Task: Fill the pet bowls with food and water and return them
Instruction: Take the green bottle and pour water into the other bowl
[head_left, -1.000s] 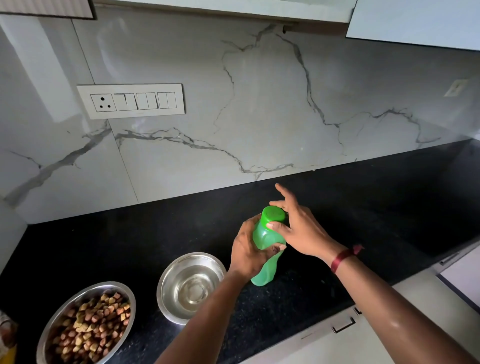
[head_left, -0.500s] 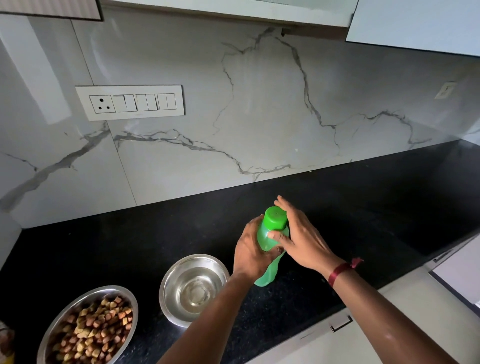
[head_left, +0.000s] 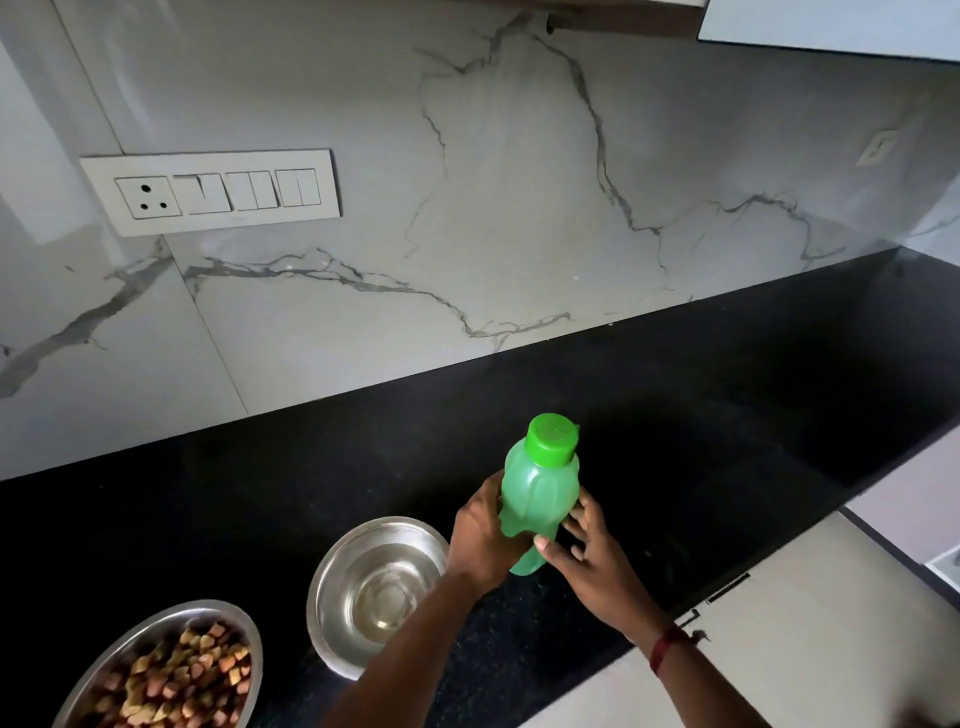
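A green plastic bottle with its green cap on stands nearly upright above the black counter. My left hand grips its lower body from the left. My right hand rests against the bottle's lower right side, fingers spread. Left of the bottle sits a steel bowl holding clear water. A second steel bowl at the bottom left holds brown and tan kibble.
The black counter runs along a marble-patterned wall. A white switch and socket panel is on the wall at left. Pale cabinet fronts with a dark handle lie below the counter's front edge.
My right hand has left the cap and dropped to the bottle's lower side. The cap is now uncovered. The bottle stays in my left hand.
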